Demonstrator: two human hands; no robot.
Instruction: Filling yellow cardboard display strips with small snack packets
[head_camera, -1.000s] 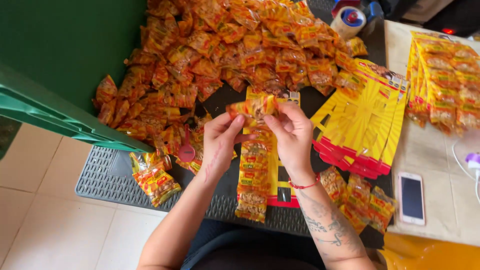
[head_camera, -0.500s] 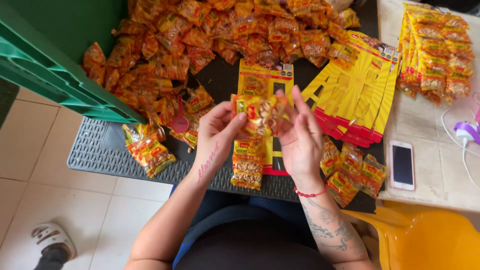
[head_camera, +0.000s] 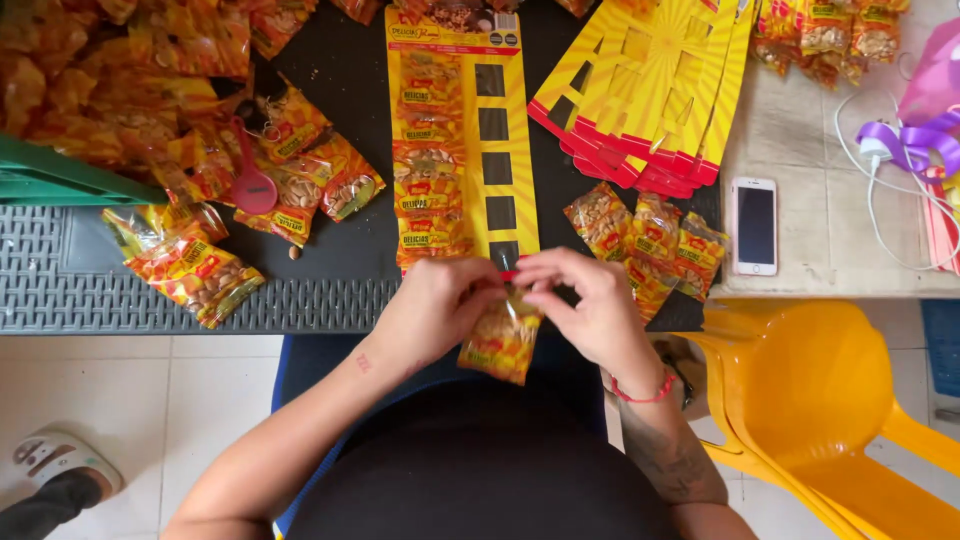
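Black ribbed matting (head_camera: 300, 295) covers the work surface, and on it, at the upper left, spreads a heap of orange snack packets (head_camera: 120, 70), with a few loose ones nearer the front edge. A fan of yellow display cards (head_camera: 650, 90) with red ends lies at the upper right, and a yellow plastic chair (head_camera: 800, 400) stands at the lower right. Down the middle runs one yellow hanging card (head_camera: 465, 140), its left column filled with packets and its right column showing dark slots. A small cluster of packets (head_camera: 645, 240) sits just beside that card on the right, near a white phone (head_camera: 755, 225) lying on the pale table (head_camera: 820, 260). At the card's lower end, both hands meet over the edge of the matting: the left hand (head_camera: 435, 310) and right hand (head_camera: 590, 305) each pinch the top of a single peanut packet (head_camera: 500, 345), which hangs below the fingers. A pink scoop (head_camera: 252, 185) rests among the loose packets at the left.
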